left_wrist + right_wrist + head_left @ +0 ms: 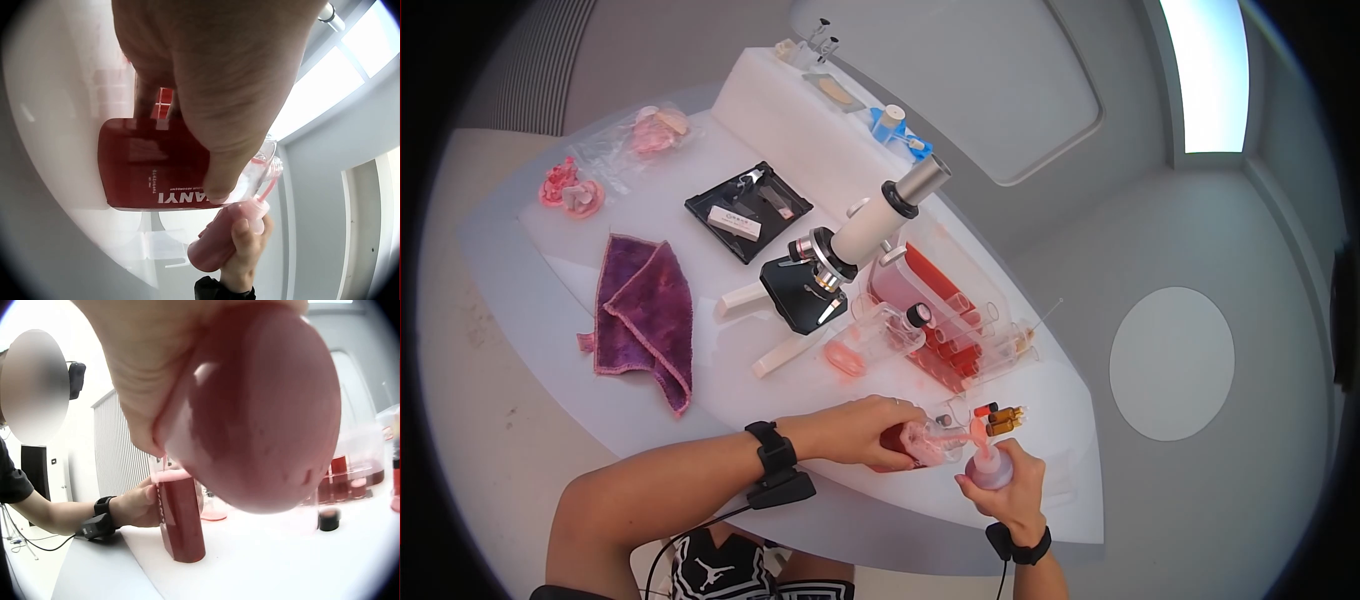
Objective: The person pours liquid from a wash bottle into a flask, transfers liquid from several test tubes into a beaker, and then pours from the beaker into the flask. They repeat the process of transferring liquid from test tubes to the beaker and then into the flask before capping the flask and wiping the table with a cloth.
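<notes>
At the near edge of a white table [1060, 430], a red bottle [153, 165] is gripped by the left hand [855, 430], its fingers curled round the sides, and "ANYI" can be read (any letter before it is covered by the thumb). A pink squeeze bottle [990, 468] is held in the closed right hand [1022, 492], its spout [269, 187] at the red bottle's mouth.

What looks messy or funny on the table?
The purple cloth looks messy: it lies rumpled, with one side folded over. The pink patch near the microscope may be liquid inside something clear, but I can't tell whether any spilled.
</notes>
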`<state>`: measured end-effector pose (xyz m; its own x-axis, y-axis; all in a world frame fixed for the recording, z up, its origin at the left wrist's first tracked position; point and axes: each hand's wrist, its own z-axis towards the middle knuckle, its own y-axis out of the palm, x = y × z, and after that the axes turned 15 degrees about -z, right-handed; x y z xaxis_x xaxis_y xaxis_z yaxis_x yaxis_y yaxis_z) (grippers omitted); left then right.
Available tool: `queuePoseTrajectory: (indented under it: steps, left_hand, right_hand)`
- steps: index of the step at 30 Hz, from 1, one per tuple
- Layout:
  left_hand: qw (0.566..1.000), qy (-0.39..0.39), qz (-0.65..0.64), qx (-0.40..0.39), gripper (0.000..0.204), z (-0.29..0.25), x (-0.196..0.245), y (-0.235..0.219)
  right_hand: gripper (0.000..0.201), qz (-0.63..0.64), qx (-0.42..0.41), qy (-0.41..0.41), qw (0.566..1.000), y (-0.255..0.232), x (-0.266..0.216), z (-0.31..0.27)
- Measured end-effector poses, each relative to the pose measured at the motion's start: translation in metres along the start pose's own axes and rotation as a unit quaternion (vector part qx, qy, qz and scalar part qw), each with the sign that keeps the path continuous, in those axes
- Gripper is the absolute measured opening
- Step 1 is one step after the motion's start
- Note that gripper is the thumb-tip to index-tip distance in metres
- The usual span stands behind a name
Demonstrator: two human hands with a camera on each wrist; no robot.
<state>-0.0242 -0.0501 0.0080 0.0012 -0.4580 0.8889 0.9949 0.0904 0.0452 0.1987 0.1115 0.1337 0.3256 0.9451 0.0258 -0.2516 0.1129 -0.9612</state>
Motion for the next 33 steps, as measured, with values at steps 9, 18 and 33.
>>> queuePoseTrajectory:
  steps: [9, 18, 33]
  left_hand:
    - [1.0, -0.017, -0.009, -0.001, 0.044, 0.001, 0.0, 0.0]
    - [1.0, 0.021, 0.007, 0.005, 0.043, 0.001, -0.002, 0.0]
    - [1.0, 0.021, 0.01, 0.0, 0.042, 0.0, 0.001, 0.0]
  right_hand:
    - [0.059, 0.028, -0.061, 0.013, 0.998, -0.016, 0.002, 0.006]
    - [0.053, -0.005, 0.004, -0.005, 1.0, -0.001, -0.001, -0.001]
    - [0.058, 0.012, -0.038, -0.003, 0.999, -0.027, 0.002, 0.005]
